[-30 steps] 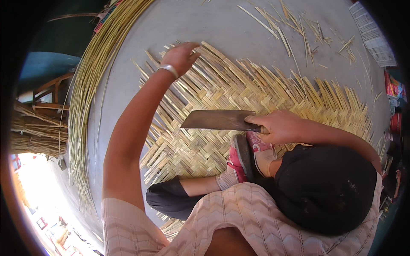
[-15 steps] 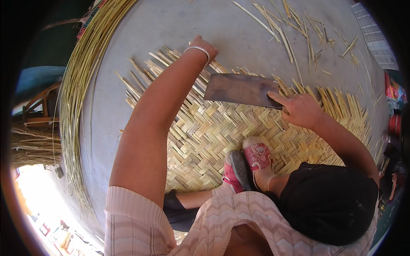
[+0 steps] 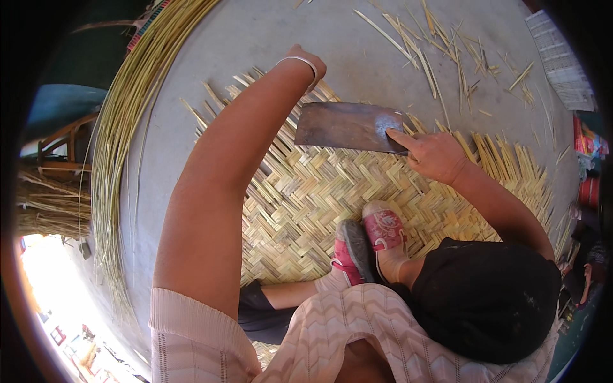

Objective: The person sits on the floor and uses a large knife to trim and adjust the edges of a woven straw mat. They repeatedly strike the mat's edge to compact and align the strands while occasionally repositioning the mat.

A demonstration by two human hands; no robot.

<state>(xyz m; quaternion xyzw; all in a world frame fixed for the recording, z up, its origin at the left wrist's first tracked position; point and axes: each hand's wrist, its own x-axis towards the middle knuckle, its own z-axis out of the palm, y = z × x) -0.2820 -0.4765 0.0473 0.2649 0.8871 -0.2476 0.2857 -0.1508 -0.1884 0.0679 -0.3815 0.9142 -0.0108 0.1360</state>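
A flat mat of woven split-reed strips [image 3: 325, 175] lies on the floor, its loose strip ends sticking out along the far edge. My right hand [image 3: 434, 155] grips a wide, dark-bladed cleaver [image 3: 338, 127] at its handle end, thumb against the blade. The blade lies level over the mat's far part, pointing left. Beyond it, my left hand [image 3: 311, 62], with a pale bangle at the wrist, is closed at the far strip ends; its fingers are mostly hidden, and what they hold cannot be seen. My feet in red shoes [image 3: 385, 228] rest on the mat.
A long bundle of uncut reeds [image 3: 124, 108] curves along the left. Loose strips and offcuts [image 3: 460, 54] are scattered on the grey floor at the far right. A printed paper sheet [image 3: 559, 60] lies at the right edge. More stalks [image 3: 51, 204] are stacked at far left.
My right hand and the cleaver have shifted a little to the left, and a bright patch now shows on the blade by my thumb. My left hand stays at the strip ends.
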